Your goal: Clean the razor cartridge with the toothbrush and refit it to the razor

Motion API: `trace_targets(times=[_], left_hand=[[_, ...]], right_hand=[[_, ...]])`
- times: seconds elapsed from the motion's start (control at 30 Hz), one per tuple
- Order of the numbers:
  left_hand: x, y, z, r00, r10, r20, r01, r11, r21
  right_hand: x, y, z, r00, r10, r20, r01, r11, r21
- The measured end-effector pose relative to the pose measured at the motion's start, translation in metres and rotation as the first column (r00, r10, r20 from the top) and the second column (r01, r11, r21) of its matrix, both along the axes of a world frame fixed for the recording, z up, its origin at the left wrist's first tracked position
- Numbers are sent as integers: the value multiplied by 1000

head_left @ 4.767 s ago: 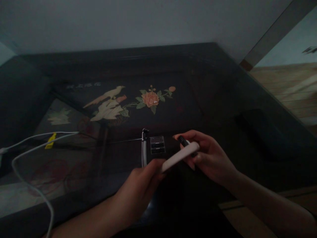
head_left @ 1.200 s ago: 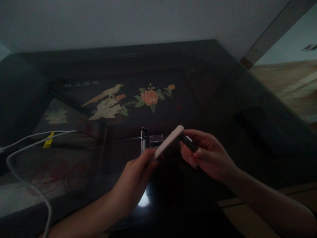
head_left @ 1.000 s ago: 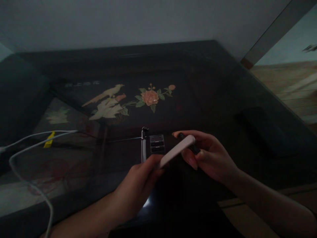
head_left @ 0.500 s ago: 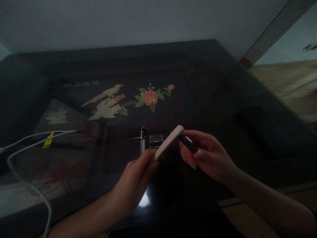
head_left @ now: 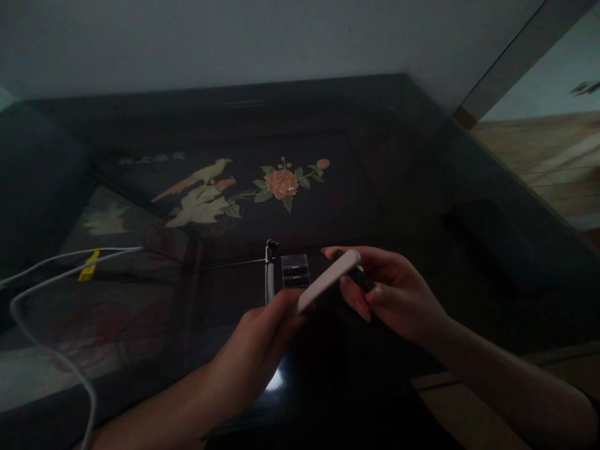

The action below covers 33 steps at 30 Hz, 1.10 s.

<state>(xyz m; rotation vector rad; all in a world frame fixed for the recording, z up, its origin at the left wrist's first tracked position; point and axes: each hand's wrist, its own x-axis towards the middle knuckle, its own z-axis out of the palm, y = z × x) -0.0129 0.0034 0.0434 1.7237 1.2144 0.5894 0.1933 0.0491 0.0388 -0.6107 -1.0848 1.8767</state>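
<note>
Over the dark painted table (head_left: 384, 187), we are pinching the white remote (head_left: 328, 281) in our left hand (head_left: 262, 350), lowering it again onto the small black battery (head_left: 359, 278) our right hand (head_left: 398, 294) fingers are gripping.

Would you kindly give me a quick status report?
Left hand gripping white bar. Right hand pinching small black piece at its tip. Nothing between them.

This looks like a room in a home. It is dim. A big dark shiny table (head_left: 384, 181) has a bird and flower picture (head_left: 244, 190) on its top, just past the hands. White cables (head_left: 51, 275) lie far off to the left of the hands. A plain wall (head_left: 234, 44) stands behind. A wooden floor (head_left: 548, 169) shows off to the right.
</note>
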Motion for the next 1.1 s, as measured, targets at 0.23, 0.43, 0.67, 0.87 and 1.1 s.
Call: trace_targets(times=[0.23,0.43,0.67,0.87,1.1], left_hand=[[1,2,-2,996,87,-16,-86,996,17],[2,-4,-1,998,-56,9,56,997,-43],[0,-4,0,996,-80,34,83,992,-97],[0,-5,2,990,-132,50,138,982,-132],[-3,-10,-2,979,-198,39,202,968,-148]], right_hand=[[-1,1,-1,999,-31,-20,31,999,-15],[-1,1,1,1000,-28,13,28,1000,-3],[-2,2,0,998,-59,5,59,998,-36],[0,2,1,999,-52,-17,51,997,-54],[1,0,-1,998,-53,-16,53,999,-6]])
